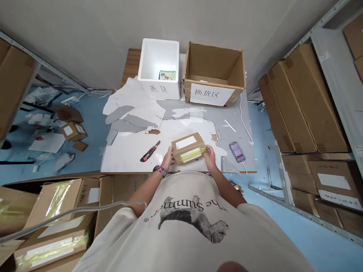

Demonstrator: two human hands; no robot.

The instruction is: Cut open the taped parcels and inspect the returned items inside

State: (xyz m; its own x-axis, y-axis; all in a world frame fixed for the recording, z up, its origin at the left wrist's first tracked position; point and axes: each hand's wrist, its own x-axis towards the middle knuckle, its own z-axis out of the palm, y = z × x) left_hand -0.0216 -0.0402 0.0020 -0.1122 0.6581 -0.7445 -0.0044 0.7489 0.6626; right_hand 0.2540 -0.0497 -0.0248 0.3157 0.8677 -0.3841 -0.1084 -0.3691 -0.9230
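A small brown cardboard box [176,150] with white labels and yellowish clear tape is held between my two hands near the table's front edge. My left hand [168,159], below a wristwatch, grips the box's left side. At the box's right end, the fingers of my right hand [210,158] close on the taped corner. Some fingertips are hidden by the box. To the left of it, a red and black utility knife [150,151] lies on the white, torn table covering [130,145].
At the table's back stand a white foam box [164,90] with a green packet [167,75] inside and an open cardboard box [214,62] with a paper sign. A blurred purple phone [237,152] lies right, its cable beside it. Taped cartons [56,200] and shelved boxes [300,102] flank me.
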